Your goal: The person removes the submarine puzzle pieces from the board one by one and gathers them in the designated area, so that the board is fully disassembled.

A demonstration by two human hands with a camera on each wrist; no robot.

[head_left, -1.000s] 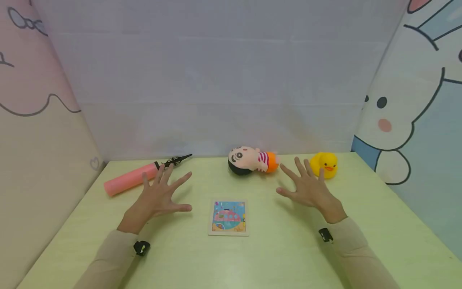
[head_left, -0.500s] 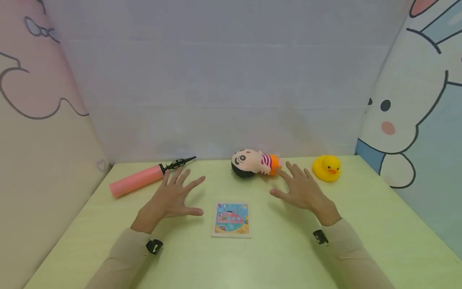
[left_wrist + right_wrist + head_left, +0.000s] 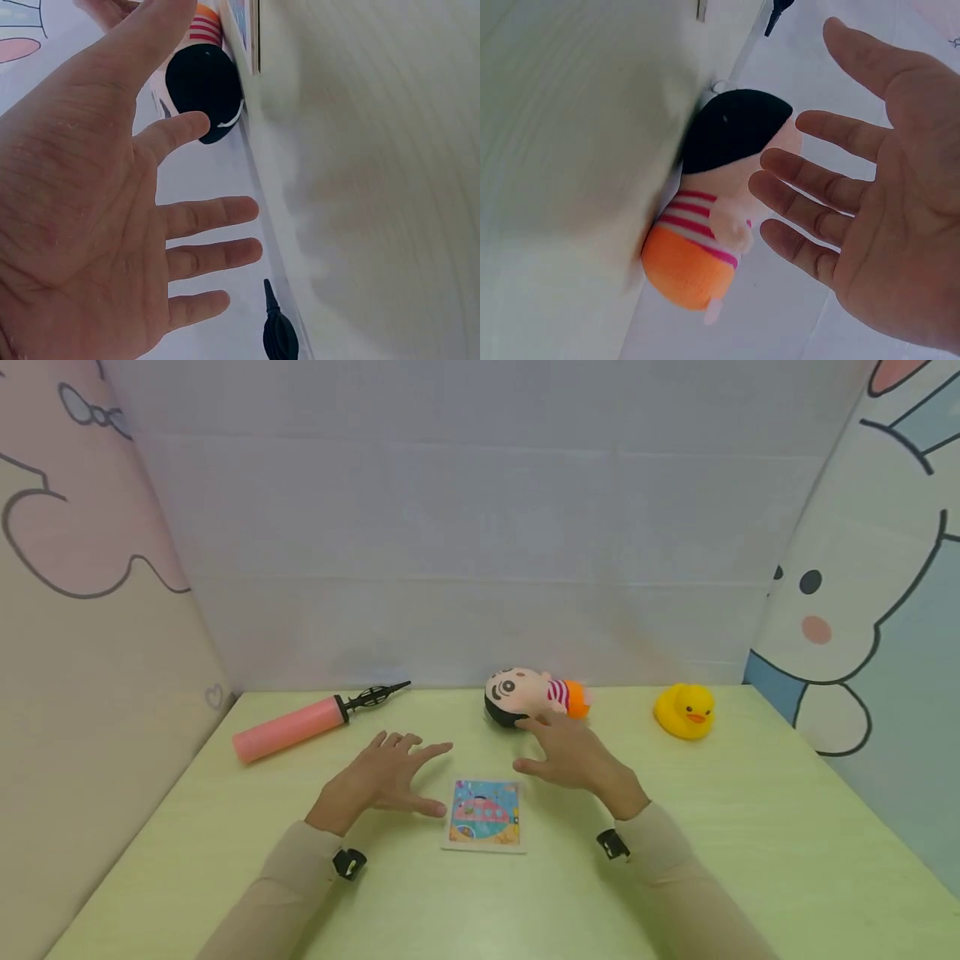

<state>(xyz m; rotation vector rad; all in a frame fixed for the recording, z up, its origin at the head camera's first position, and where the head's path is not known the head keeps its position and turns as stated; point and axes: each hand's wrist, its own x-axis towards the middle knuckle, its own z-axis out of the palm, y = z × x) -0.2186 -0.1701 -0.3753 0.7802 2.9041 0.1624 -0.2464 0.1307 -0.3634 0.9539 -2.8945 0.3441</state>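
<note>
A small square picture puzzle with a pink submarine design lies flat on the table between the two hands. Just left of it, the left hand hovers with fingers spread and thumb near the puzzle's edge, holding nothing. On the other side, the right hand is held above the table, its thumb near the puzzle's upper right corner. Its fingers overlap the lower edge of a plush doll in the head view; the right wrist view shows the doll beyond the fingers, and none of them grips it.
At the back left lies a pink hand pump with a black nozzle. A yellow rubber duck sits at the back right. A pale wall rises behind the pale green table, with cartoon-printed walls on both sides.
Both hands have moved inward toward the puzzle, the left going right and the right going left. Their fingers are less widely spread. The view has shifted slightly; the objects stay in place.
</note>
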